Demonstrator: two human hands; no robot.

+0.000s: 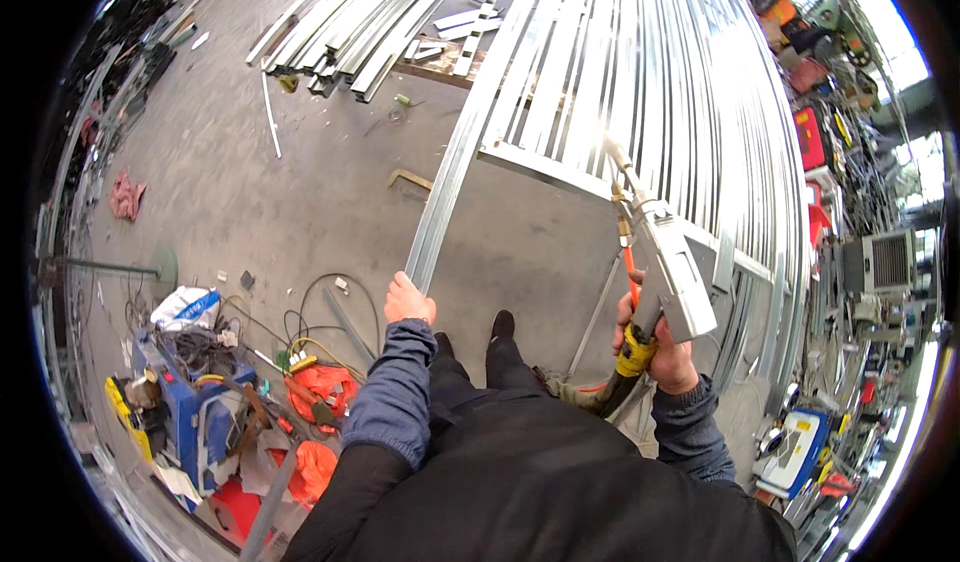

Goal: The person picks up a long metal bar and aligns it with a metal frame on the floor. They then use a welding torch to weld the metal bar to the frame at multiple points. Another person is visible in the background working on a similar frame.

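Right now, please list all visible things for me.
metal bar: 1, silver, centre
handheld tool: 1, silver-yellow, right
laid bars: many, silver, top
stacked bars: several, silver, upper left
cloth: 1, pink, left
hooked piece: 1, brownish, centre floor
machine: 1, blue, lower left
bags: at least 2, orange, lower left
case: 1, white-blue, lower right
clutter: uncountable, mixed, right edge
shoes: 2, black, centre
left hand: 1, blue-sleeved, gripping metal bar
right hand: 1, blue-sleeved, gripping tool

You get bright light | glare whitens the metal frame (618, 82) | window (888, 17) right of the frame blown out | floor (240, 192) left of it softly lit | fisheye bends your outer edges, black rim
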